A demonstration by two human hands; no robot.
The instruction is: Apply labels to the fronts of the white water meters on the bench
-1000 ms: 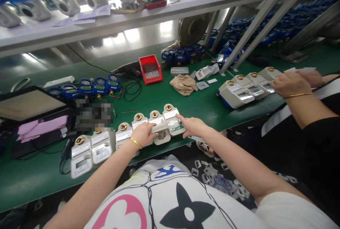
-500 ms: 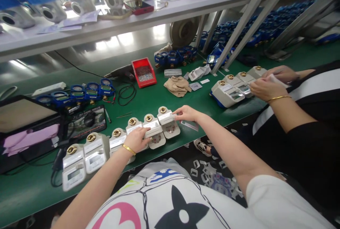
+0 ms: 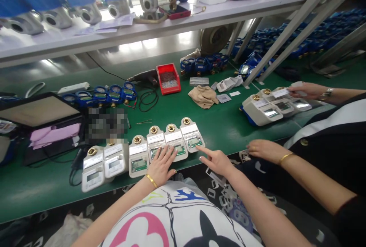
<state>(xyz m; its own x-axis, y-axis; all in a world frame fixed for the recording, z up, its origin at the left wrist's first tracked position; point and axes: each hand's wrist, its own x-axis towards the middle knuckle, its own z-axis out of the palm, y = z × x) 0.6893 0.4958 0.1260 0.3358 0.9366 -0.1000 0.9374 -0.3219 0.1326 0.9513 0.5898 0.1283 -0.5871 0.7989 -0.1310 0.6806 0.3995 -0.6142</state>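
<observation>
Several white meters with brass ports and small screens lie side by side near the front edge of the green bench (image 3: pixel 223 123). My left hand (image 3: pixel 161 165) rests flat, fingers spread, on the lower part of the middle meters (image 3: pixel 156 142). My right hand (image 3: pixel 215 160) holds nothing; its index finger stretches out to the lower right corner of the rightmost meter (image 3: pixel 193 136), and the other fingers are loosely bent. A gold bangle sits on my left wrist.
A co-worker on the right has one hand (image 3: pixel 264 149) at the bench edge and the other (image 3: pixel 303 88) over a second group of white meters (image 3: pixel 267 105). Behind lie a red bin of screws (image 3: pixel 168 78), a beige cloth (image 3: pixel 203 96), blue meters (image 3: pixel 114 94), a powered screwdriver (image 3: pixel 143 76) and a laptop (image 3: pixel 34 111).
My right hand drew back from the top of the rightmost meter to its lower corner. My left hand opened flat on the meters. The meters' screens now face up. The co-worker's near hand dropped to the bench edge.
</observation>
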